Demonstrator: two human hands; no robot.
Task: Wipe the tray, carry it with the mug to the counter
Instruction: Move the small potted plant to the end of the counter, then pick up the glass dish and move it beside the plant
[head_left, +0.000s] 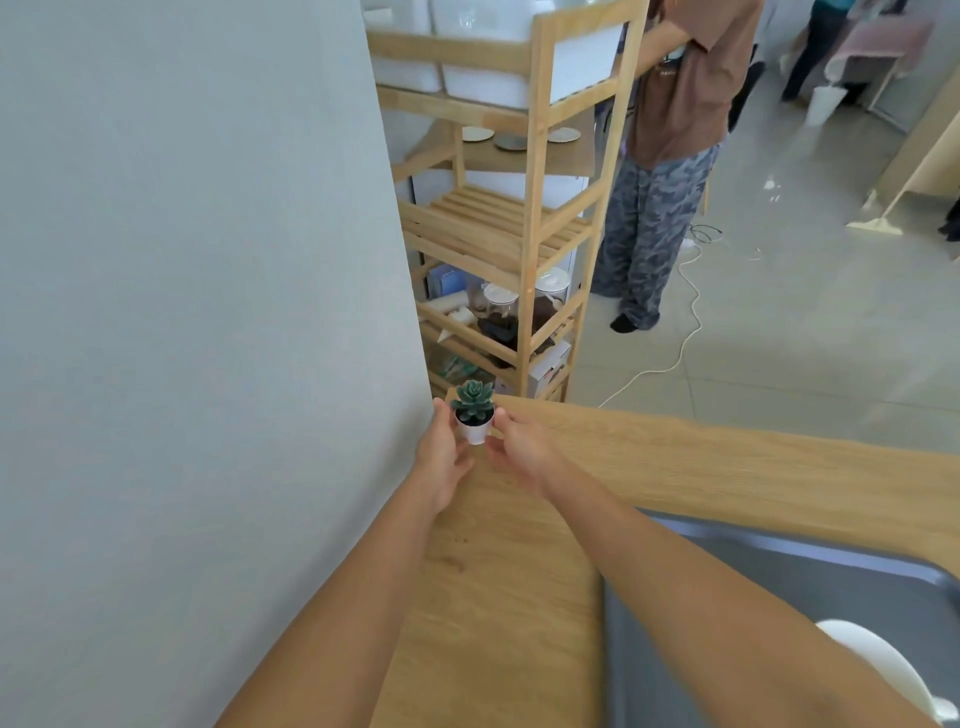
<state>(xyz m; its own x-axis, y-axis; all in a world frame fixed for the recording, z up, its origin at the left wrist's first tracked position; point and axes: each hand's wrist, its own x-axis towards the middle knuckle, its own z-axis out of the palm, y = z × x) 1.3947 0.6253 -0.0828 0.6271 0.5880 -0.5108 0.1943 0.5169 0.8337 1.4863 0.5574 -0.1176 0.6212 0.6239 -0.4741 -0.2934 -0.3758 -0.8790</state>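
A small succulent in a white pot (474, 413) stands at the far corner of the wooden counter (727, 467), close to the wall. My left hand (441, 462) and my right hand (519, 449) cup the pot from both sides, fingers touching it. A grey tray (753, 582) lies on the counter at the lower right. A white mug (883, 670) sits on it at the frame's edge, partly hidden behind my right forearm.
A grey wall (208, 312) runs along the left. Beyond the counter stands a wooden shelf rack (530, 234) with bins, plates and jars. A person (670, 156) stands beside it on the tiled floor, where a white cable (685, 322) trails.
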